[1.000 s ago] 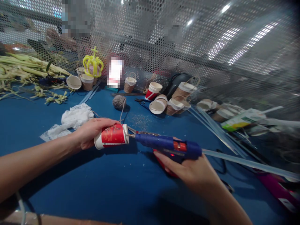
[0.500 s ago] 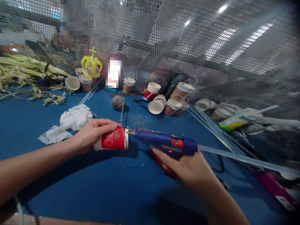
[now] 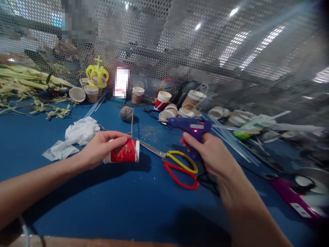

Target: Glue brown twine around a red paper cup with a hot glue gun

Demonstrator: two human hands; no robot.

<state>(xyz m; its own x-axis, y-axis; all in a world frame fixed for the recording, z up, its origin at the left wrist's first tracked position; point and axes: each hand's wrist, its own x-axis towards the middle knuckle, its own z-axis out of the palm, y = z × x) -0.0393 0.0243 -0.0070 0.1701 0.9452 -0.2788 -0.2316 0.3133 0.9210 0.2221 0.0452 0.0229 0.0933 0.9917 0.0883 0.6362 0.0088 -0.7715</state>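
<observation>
My left hand [image 3: 106,145] is closed around a red paper cup [image 3: 125,152] with a white rim, held on its side with the base end toward my wrist. Grey twine [image 3: 132,128] lies against the cup near the rim and runs back to a ball of twine [image 3: 126,114]. In my right hand [image 3: 205,147] is a blue hot glue gun [image 3: 189,125] with a lit red light, its nozzle pointing left and apart from the cup. Beneath it lie scissors [image 3: 164,156] with one yellow and one red handle, their tip close to the cup.
Crumpled white tissue [image 3: 81,132] lies at left. Behind stand several twine-wrapped cups [image 3: 138,94], a red cup [image 3: 162,100] and a yellow crown [image 3: 97,77] against perforated metal [image 3: 154,51]. Glue sticks [image 3: 231,142] and a purple power strip [image 3: 288,195] are at right.
My right hand has lifted the glue gun up and away from the cup's rim, uncovering the scissors. My left hand keeps the cup in nearly the same place.
</observation>
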